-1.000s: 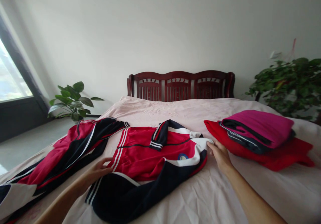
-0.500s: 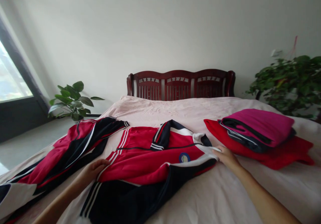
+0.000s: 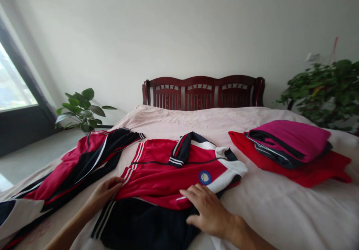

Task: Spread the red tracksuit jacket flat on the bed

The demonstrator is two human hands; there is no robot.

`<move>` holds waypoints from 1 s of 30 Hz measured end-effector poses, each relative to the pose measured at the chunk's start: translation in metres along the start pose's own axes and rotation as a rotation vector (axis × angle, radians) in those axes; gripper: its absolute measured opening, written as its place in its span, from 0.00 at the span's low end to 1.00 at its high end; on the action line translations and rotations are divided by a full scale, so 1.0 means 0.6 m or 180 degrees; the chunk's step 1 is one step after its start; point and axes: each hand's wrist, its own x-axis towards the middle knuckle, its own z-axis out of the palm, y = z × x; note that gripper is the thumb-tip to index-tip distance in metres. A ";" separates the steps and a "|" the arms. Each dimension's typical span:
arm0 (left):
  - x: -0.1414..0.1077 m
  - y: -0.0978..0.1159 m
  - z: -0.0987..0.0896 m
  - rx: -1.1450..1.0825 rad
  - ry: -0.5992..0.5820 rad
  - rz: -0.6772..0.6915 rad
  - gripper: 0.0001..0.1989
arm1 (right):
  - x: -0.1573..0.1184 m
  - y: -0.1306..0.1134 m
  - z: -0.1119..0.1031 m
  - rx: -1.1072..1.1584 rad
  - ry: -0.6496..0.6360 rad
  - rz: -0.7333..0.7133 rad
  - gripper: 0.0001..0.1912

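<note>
A red, navy and white jacket (image 3: 162, 186) lies spread on the pink bedsheet, its collar to the right and one sleeve folded across its far half. At its striped hem, my left hand (image 3: 102, 194) has its fingers closed on the edge. My right hand (image 3: 209, 212) lies over the near side of the jacket below the round blue badge (image 3: 205, 177), fingers spread and thumb apart. The near sleeve is partly hidden under that hand.
Another red and navy jacket (image 3: 64, 171) lies at the left. On the right, a folded magenta garment (image 3: 291, 138) tops dark and red clothes (image 3: 308, 175). Behind are a wooden headboard (image 3: 199, 93) and plants (image 3: 81, 110) (image 3: 331, 93) on both sides.
My right hand has let go of the white collar and moved left and nearer, onto the jacket's near side. My left hand remains at the hem. The view has shifted slightly.
</note>
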 end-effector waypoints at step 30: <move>0.061 0.114 0.193 0.2734 -0.0516 0.0947 0.24 | -0.006 -0.028 0.044 -0.0071 -0.0579 -0.0273 0.20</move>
